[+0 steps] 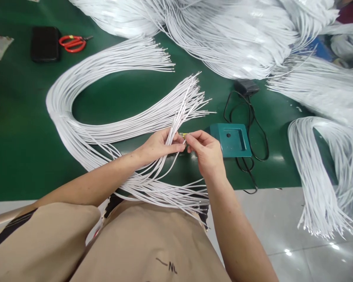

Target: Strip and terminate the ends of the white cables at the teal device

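Wires (pixel 111 137): light, limp, slippery; I judge best pinched near the ends.
Left hand (pixel 159 145): gripping several strands.
Right hand (pixel 207 150): pinching one tip.

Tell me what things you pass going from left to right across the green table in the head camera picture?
Black case → red scissors → looped bundle of white wires → left hand → right hand → teal box → hanging white wires.
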### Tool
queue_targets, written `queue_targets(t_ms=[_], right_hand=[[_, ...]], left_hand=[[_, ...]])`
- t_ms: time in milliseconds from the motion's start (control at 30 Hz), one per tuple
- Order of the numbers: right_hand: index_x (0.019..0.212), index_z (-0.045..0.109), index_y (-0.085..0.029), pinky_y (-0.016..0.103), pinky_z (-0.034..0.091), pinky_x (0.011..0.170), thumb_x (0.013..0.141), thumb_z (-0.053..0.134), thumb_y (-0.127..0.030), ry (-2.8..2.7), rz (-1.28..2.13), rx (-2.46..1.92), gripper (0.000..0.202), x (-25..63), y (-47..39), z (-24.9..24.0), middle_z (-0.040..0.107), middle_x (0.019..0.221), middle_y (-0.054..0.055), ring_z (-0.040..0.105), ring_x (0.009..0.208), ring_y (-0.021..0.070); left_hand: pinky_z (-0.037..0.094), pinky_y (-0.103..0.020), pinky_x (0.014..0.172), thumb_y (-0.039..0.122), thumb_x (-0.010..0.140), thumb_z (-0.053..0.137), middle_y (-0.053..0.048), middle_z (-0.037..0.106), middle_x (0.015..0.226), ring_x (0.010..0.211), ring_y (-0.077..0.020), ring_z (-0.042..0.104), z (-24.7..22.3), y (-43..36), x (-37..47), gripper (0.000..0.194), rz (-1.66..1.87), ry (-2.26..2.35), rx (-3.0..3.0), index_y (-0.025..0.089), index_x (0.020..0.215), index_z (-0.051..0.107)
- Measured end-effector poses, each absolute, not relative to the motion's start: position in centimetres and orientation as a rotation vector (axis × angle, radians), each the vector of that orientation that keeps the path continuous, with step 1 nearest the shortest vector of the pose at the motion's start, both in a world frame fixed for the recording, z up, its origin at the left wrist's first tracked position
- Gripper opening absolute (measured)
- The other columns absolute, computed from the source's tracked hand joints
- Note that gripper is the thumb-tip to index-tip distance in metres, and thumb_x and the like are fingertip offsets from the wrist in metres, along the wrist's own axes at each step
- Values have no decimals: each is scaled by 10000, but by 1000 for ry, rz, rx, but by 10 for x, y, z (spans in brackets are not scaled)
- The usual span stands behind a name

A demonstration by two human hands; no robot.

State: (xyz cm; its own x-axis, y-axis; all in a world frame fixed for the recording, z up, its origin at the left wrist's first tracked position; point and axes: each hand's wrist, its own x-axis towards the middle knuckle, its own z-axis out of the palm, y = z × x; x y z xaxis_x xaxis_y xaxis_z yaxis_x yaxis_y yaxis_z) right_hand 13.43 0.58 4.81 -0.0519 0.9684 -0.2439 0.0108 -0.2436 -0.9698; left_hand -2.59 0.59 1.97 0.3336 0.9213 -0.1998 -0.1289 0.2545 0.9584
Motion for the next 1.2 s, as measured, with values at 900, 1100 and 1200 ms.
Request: queue_targets(t_ms=[900,1100,1200], right_hand=[[669,618,-171,252,472,639,712,744,-424,-747,1904,-1177,286,141,2,49,546,632,-26,530,609,99],[790,687,-169,269,483,669,735,721,-346,-1106,1466,-1376,189,137,-2,47,657,734,5,560,635,109],[772,641,-173,287,483,675,819,621,-291,-1382,1175,-1465,129,135,-5,44,647,738,17,572,654,132]], left_hand=[[528,-257,722,218,763,696,9,652,756,706,-117,659,15,3,-22,221,959,829,1065,156,794,486],[477,-208,613,255,778,693,10,613,777,658,-94,603,15,4,-22,393,932,842,1069,162,1137,564],[452,-201,597,265,785,682,2,604,794,620,-70,560,18,4,-24,358,856,840,1030,147,1115,612]])
